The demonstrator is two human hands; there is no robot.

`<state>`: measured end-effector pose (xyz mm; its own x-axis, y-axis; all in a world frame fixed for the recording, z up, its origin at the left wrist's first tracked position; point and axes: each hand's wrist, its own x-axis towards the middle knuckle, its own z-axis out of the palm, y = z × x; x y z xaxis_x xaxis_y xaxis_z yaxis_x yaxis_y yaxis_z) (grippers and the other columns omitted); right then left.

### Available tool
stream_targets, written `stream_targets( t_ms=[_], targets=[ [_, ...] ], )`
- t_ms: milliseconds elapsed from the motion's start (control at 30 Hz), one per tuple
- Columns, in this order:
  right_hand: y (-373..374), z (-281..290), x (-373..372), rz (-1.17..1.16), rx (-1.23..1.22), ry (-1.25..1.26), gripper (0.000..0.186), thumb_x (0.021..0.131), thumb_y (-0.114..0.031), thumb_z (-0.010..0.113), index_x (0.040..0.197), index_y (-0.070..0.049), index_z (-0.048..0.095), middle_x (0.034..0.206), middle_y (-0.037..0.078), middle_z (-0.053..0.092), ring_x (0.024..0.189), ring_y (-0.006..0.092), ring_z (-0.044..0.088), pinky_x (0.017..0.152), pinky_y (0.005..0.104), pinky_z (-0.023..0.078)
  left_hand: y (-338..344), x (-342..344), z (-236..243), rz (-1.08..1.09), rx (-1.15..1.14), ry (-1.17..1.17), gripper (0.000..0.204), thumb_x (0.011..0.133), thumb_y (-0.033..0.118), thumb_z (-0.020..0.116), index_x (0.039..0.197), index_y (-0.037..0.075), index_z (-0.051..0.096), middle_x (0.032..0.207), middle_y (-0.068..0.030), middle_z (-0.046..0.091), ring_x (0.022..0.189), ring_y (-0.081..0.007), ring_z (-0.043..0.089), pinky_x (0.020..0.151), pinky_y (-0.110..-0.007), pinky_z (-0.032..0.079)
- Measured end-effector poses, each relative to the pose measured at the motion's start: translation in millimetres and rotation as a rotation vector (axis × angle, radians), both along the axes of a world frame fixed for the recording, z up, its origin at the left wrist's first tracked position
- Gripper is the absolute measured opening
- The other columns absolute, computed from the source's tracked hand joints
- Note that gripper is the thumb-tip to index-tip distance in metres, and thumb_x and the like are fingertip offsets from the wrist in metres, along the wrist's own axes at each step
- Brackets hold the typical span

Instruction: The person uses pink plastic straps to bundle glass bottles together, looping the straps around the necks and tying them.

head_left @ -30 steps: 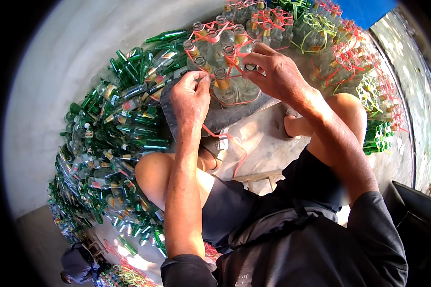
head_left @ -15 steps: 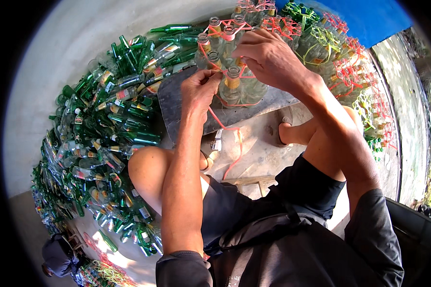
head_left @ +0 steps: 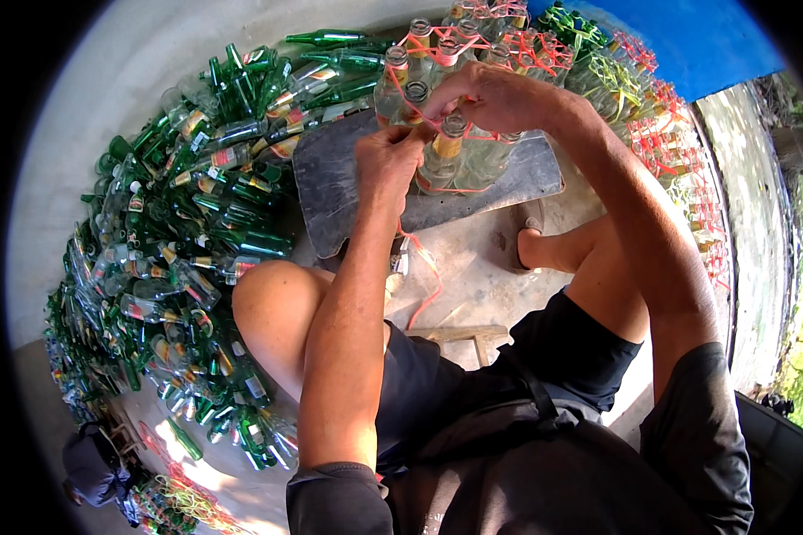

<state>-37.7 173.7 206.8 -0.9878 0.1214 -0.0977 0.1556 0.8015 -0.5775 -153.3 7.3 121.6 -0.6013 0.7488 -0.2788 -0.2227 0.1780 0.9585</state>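
Note:
A cluster of clear glass bottles stands upright on a dark, worn board before me. Pink plastic strapping runs around the bottles' necks and low around their sides, and a loose tail of it hangs to the floor. My left hand pinches the strapping at the near left necks. Just beside it, my right hand reaches over the bottle tops with fingers curled in at the same spot. The fingertips nearly meet there; the right hand partly covers the bottles behind it.
A big heap of green and clear bottles lies along the wall at left. Bundles tied with pink and yellow-green strapping stand at right and back. A blue panel is behind them. At lower left a person is near more strapping.
My right hand has come down and left, from above the bottles to beside my left hand. The left hand has shifted slightly right, still at the strapping. The view has shifted a little.

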Motion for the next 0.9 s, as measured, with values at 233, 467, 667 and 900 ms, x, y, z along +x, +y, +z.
stream_targets(
  t_ms=[233, 467, 667, 900],
  targets=[
    [-2, 16, -6, -0.042, 0.073, -0.177, 0.035, 0.088, 0.004, 0.054, 0.11, -0.011, 0.076, 0.104, 0.01, 0.072, 0.107, 0.0275, 0.067, 0.094, 0.0424, 0.053, 7, 1, -2, 0.012, 0.018, 0.051, 0.025, 0.09, 0.022, 0.085, 0.086, -0.002, 0.079, 0.066, 0.0002, 0.062, 0.057, -0.0063, 0.049, 0.052, -0.027, 0.035],
    [-11, 38, -10, 0.094, 0.553, -0.193, 0.018, 0.084, -0.004, 0.07, 0.099, -0.012, 0.076, 0.108, 0.009, 0.069, 0.112, 0.0268, 0.063, 0.107, 0.0448, 0.044, 6, 4, 5, 0.031, 0.038, 0.187, 0.023, 0.092, 0.018, 0.082, 0.092, -0.004, 0.079, 0.073, -0.0008, 0.067, 0.066, -0.0068, 0.056, 0.059, -0.027, 0.043],
    [-12, 42, -2, 0.098, 0.681, -0.001, 0.011, 0.081, -0.01, 0.076, 0.092, -0.007, 0.076, 0.116, 0.007, 0.065, 0.123, 0.0257, 0.057, 0.11, 0.0436, 0.044, 7, 4, 0, -0.006, 0.151, 0.353, 0.019, 0.095, 0.013, 0.076, 0.098, -0.005, 0.079, 0.077, -0.0006, 0.069, 0.069, -0.0064, 0.057, 0.062, -0.026, 0.045],
    [-1, 50, 14, 0.044, 0.65, 0.072, 0.012, 0.08, -0.011, 0.077, 0.09, -0.004, 0.075, 0.118, 0.009, 0.065, 0.122, 0.0267, 0.059, 0.106, 0.042, 0.047, 8, 1, 3, -0.091, 0.207, 0.362, 0.017, 0.098, 0.009, 0.069, 0.101, -0.005, 0.077, 0.074, 0.0018, 0.064, 0.068, -0.0055, 0.052, 0.06, -0.027, 0.042]
  ],
)
